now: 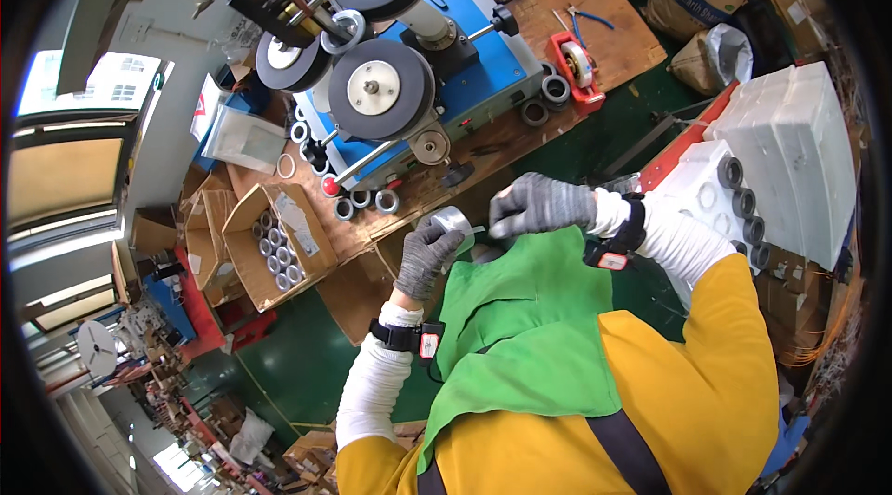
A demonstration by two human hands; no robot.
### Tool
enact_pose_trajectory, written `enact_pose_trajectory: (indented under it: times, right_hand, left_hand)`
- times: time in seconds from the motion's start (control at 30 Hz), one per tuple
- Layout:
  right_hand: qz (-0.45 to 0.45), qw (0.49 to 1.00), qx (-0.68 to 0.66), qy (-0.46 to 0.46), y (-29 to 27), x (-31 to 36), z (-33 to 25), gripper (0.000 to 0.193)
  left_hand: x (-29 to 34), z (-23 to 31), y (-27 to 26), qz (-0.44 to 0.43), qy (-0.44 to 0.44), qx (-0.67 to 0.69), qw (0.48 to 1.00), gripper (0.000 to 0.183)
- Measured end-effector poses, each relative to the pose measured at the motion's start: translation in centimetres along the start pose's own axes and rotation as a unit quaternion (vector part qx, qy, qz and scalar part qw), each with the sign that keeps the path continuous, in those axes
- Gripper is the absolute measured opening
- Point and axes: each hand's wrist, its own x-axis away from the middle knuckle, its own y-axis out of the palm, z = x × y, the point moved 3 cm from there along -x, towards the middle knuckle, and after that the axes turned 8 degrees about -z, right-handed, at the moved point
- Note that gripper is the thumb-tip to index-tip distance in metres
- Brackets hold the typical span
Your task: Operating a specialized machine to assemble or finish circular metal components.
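Note:
My left hand (426, 259), in a grey knit glove, is closed round a silvery ring (453, 223) held in front of my green apron. A short pale end juts from the ring's right side. To the right of it, my gloved right hand (541, 205) has its fingers curled together, a small gap away from the ring. Whatever those fingers pinch, if anything, is too small to make out. Beyond both hands stands a blue bench machine (506, 58) with several black wheels (381, 88). Grey rings (386, 201) lie along the table's front edge.
On the left, an opened cardboard box (316, 258) holds several rings. A red tape dispenser (587, 97) and blue-handled pliers (595, 19) lie on the wooden table (618, 26). White foam blocks (790, 147) and dark rings (743, 202) are at my right.

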Motion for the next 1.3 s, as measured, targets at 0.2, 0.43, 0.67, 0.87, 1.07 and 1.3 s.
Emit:
enact_pose_trajectory:
  times: [0.2, 0.43, 0.67, 0.87, 1.07, 1.3]
  right_hand:
    - [0.027, 0.962, 0.259, 0.086, 2.5, -2.5, -2.9, 0.032]
    - [0.016, 0.952, 0.232, 0.198, 3.4, -2.6, -3.0, 0.04]
    - [0.092, 0.97, 0.217, 0.065, 3.5, -2.0, -4.1, 0.037]
    - [0.148, 0.952, 0.263, 0.049, 5.3, -3.0, -3.8, 0.04]
    - [0.158, 0.971, 0.165, 0.075, 5.8, -4.1, -3.1, 0.053]
    - [0.284, 0.955, 0.05, -0.071, 4.6, -4.6, 1.5, 0.041]
  left_hand:
    - [2.2, 1.3, 0.3, -0.026, 0.059, 0.03, 0.997, 0.025]
    - [5.6, 0.7, -1.9, -0.036, 0.06, 0.128, 0.989, 0.026]
    - [6.1, 0.0, -3.0, -0.08, 0.031, 0.186, 0.979, 0.038]
    - [5.9, 1.0, -1.9, -0.152, 0.045, 0.246, 0.956, 0.045]
    - [4.8, 1.3, -2.0, -0.135, 0.091, 0.123, 0.979, 0.039]
    - [4.5, 5.0, -0.7, -0.19, 0.129, 0.128, 0.965, 0.026]
